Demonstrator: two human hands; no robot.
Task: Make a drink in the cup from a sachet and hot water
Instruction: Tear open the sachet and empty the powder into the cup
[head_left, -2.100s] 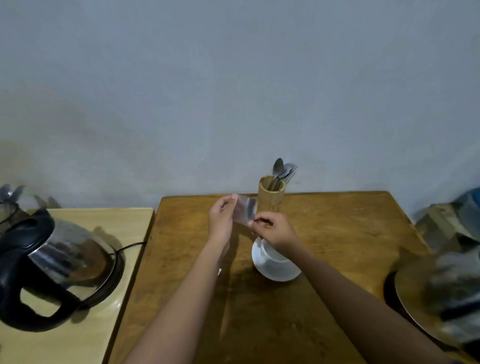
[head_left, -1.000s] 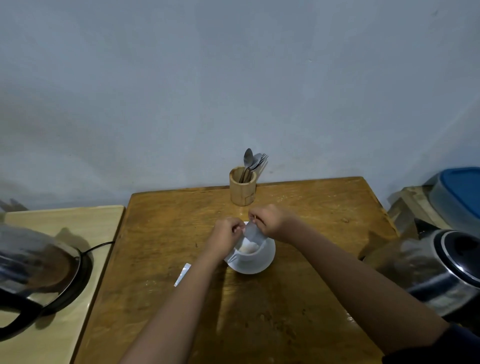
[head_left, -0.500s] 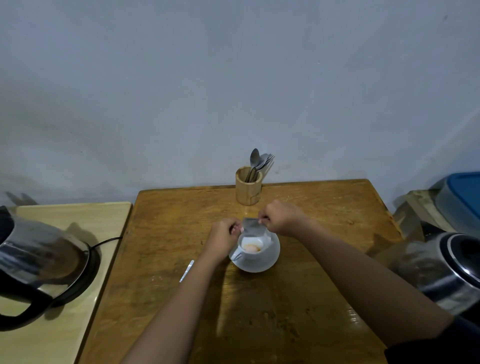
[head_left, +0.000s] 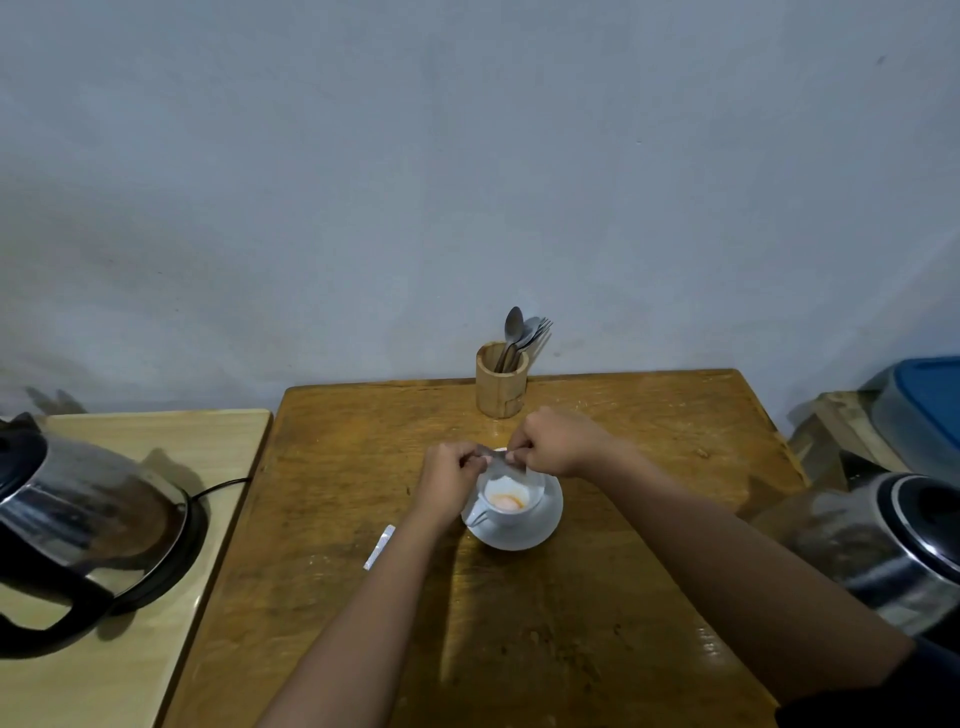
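Powder is going into the white cup (head_left: 503, 503) right now: you are pinching the silvery sachet (head_left: 503, 466) by its top corners, your left hand (head_left: 451, 480) on one corner and your right hand (head_left: 558, 441) on the other, both closed on it, mouth down over the cup. A pale orange heap is lying in the cup's bottom, and the cup is sitting on its saucer (head_left: 540, 530) mid-table. The sachet looks nearly empty, though the blur makes that hard to confirm. Next, I judge, you are needing to set it aside and bring hot water, pouring slowly so nothing splashes. Counting: one cup, one saucer, one sachet, one torn strip (head_left: 379, 546) on the wooden table (head_left: 623, 597), two kettles, the left kettle (head_left: 78, 525) on its base and the right kettle (head_left: 883, 551) at the table's edge, and one bamboo holder (head_left: 500, 387) with several spoons and forks.
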